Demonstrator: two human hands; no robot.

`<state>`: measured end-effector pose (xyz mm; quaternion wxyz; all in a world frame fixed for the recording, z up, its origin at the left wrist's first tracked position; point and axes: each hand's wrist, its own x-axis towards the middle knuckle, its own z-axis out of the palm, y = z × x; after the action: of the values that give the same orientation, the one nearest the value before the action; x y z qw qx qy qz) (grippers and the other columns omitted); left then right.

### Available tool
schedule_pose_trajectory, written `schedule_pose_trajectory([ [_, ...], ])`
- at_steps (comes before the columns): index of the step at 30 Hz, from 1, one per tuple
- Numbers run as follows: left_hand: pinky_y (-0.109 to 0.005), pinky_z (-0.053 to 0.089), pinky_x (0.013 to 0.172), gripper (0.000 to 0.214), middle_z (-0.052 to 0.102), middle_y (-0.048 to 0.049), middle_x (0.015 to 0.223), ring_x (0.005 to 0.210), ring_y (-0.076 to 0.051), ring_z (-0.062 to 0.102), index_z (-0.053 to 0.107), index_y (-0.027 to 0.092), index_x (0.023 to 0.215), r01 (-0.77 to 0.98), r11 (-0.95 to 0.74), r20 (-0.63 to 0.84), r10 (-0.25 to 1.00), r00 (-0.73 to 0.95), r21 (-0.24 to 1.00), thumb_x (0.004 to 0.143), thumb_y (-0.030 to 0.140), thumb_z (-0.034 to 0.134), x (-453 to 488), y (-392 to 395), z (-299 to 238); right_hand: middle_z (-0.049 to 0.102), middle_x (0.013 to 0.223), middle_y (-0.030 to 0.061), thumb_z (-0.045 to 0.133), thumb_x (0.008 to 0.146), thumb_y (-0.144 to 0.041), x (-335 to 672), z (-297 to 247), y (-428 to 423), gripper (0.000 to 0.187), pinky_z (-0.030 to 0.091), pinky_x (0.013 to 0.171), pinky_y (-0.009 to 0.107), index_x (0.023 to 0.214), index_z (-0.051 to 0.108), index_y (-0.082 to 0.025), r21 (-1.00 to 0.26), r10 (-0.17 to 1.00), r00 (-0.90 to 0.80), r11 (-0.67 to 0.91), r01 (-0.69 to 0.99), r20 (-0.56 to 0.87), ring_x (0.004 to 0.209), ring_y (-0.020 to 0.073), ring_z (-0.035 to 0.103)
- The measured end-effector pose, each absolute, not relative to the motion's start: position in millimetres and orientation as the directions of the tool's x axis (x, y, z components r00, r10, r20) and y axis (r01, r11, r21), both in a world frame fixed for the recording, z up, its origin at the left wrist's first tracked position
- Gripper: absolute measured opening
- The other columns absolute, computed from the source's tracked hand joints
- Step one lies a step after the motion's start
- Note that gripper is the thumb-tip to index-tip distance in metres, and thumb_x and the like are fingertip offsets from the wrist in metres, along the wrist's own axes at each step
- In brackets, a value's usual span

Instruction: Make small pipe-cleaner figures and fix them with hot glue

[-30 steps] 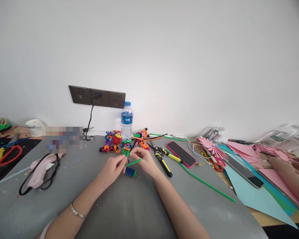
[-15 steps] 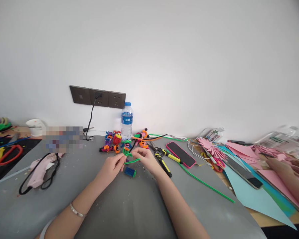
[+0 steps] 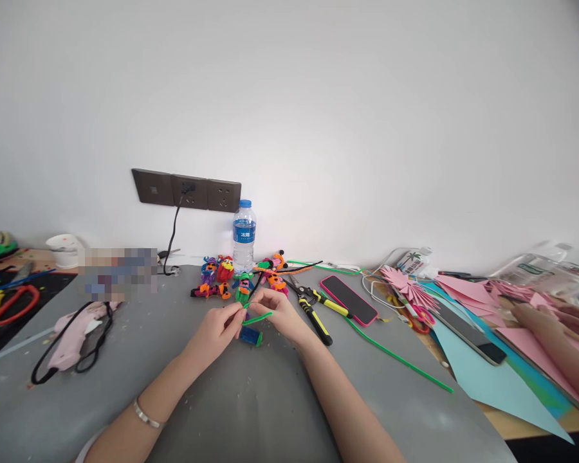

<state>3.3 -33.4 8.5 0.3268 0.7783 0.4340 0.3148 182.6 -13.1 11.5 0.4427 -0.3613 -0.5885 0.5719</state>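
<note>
A short green pipe cleaner (image 3: pixel 259 318) is pinched between my two hands over the grey table mat. My left hand (image 3: pixel 224 321) holds it with the fingertips, and my right hand (image 3: pixel 276 314) grips it from the other side, the fingers nearly meeting. One end sticks out below my right fingers. Just under my hands lies a small blue roll with a green end (image 3: pixel 251 336). Behind them sit several small pipe-cleaner figures, among them a green one (image 3: pixel 244 287), a red one (image 3: pixel 225 268) and an orange-and-purple one (image 3: pixel 211 290).
A water bottle (image 3: pixel 244 238) stands by the wall. Yellow-black pliers (image 3: pixel 314 312), a pink-cased phone (image 3: pixel 350 299) and a long green pipe cleaner (image 3: pixel 400 357) lie right. A pink glue gun (image 3: pixel 72 341) lies left. Another person's hands (image 3: pixel 540 321) handle pink paper at far right.
My hands have drawn closer together, and the open green loop between them has been pulled smaller. The view has shifted slightly.
</note>
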Motion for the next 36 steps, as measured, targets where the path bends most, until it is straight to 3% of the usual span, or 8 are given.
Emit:
schedule_pose_trajectory([
  [8,-0.022,0.032,0.054,0.034,0.051,0.0045,0.053,0.048,-0.011,0.045,0.047,0.02,0.068,0.472,-0.396,0.22,0.896,0.385,0.788,0.095,0.037,0.034,2.0,-31.4,9.3,0.054,0.059,-0.0016,0.071,0.073,-0.048,187.2,6.9,-11.0,0.034,0.031,0.054,0.023,0.066,0.066,-0.014,-0.999,0.932,-0.362,0.013,-0.036,0.025,0.054,0.009,0.041],
  [12,-0.022,0.028,0.052,0.034,0.042,0.0058,0.052,0.049,-0.01,0.038,0.045,0.02,0.066,0.498,-0.399,0.248,0.906,0.343,0.77,0.093,0.038,0.036,1.1,-29.4,5.9,0.059,0.063,0.0014,0.061,0.081,-0.053,187.7,3.6,-9.4,0.043,0.033,0.055,0.024,0.062,0.065,-0.014,-0.997,0.955,-0.288,0.075,-0.002,0.072,0.056,0.0101,0.043],
  [17,-0.023,0.024,0.052,0.033,0.034,0.0063,0.055,0.051,-0.01,0.033,0.044,0.019,0.067,0.521,-0.414,0.257,0.902,0.347,0.747,0.093,0.038,0.036,0.7,-28.4,2.6,0.064,0.071,0.0016,0.074,0.071,-0.043,185.9,4.4,-10.9,0.029,0.041,0.064,0.026,0.074,0.07,-0.015,-0.998,0.938,-0.341,0.06,-0.034,0.068,0.064,0.0128,0.052],
  [24,-0.023,0.026,0.053,0.033,0.035,0.0064,0.055,0.05,-0.011,0.034,0.041,0.02,0.068,0.504,-0.398,0.226,0.902,0.368,0.766,0.094,0.039,0.034,2.4,-29.7,5.8,0.061,0.067,-0.0004,0.077,0.067,-0.043,182.5,6.5,-16.4,0.032,0.038,0.06,0.025,0.074,0.067,-0.014,-0.999,0.878,-0.477,-0.052,-0.006,-0.043,0.059,0.0099,0.05],
  [28,-0.023,0.026,0.054,0.033,0.036,0.006,0.056,0.052,-0.011,0.036,0.041,0.02,0.069,0.502,-0.399,0.217,0.898,0.382,0.767,0.094,0.04,0.034,2.4,-30.2,4.9,0.058,0.064,-0.0017,0.075,0.069,-0.046,181.0,10.8,-19.8,0.034,0.034,0.056,0.024,0.071,0.065,-0.014,-0.999,0.851,-0.522,-0.032,0.036,-0.046,0.057,0.0085,0.046],
  [36,-0.023,0.03,0.054,0.034,0.045,0.0056,0.054,0.05,-0.011,0.041,0.041,0.021,0.069,0.429,-0.36,0.185,0.899,0.397,0.828,0.095,0.04,0.032,-0.1,-31.3,8.5,0.056,0.06,-0.0027,0.078,0.065,-0.046,179.6,13.0,-18.0,0.035,0.035,0.052,0.022,0.069,0.064,-0.014,-0.995,0.92,-0.385,-0.093,-0.045,-0.069,0.051,0.0073,0.046],
])
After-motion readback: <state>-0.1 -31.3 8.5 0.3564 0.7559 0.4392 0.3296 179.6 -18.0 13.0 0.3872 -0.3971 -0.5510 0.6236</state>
